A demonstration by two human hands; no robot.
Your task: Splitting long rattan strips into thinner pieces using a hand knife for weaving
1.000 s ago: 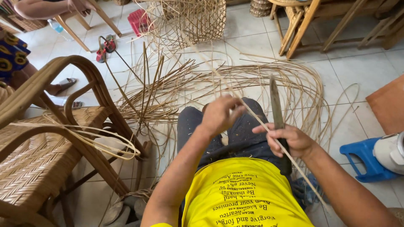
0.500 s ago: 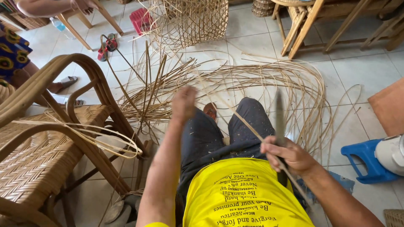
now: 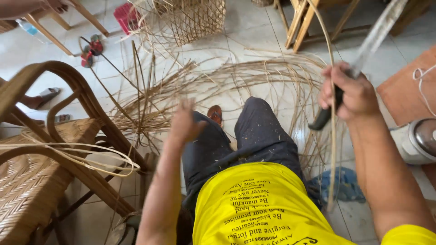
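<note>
My right hand (image 3: 352,93) is clenched on the knife (image 3: 363,54) handle and a rattan strip (image 3: 333,149); light, springy, best pinched near the blade; my left hand (image 3: 184,122) hangs released, blurred.

Soft daylight is brightening your tiled floor (image 3: 254,31); motion is blurring your left hand (image 3: 185,123) and knife blade (image 3: 377,31).

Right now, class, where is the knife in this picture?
In the head view the knife is at the upper right, gripped by its dark handle in the raised right hand, blade pointing up towards the wooden chair legs, alongside a rattan strip.
</note>
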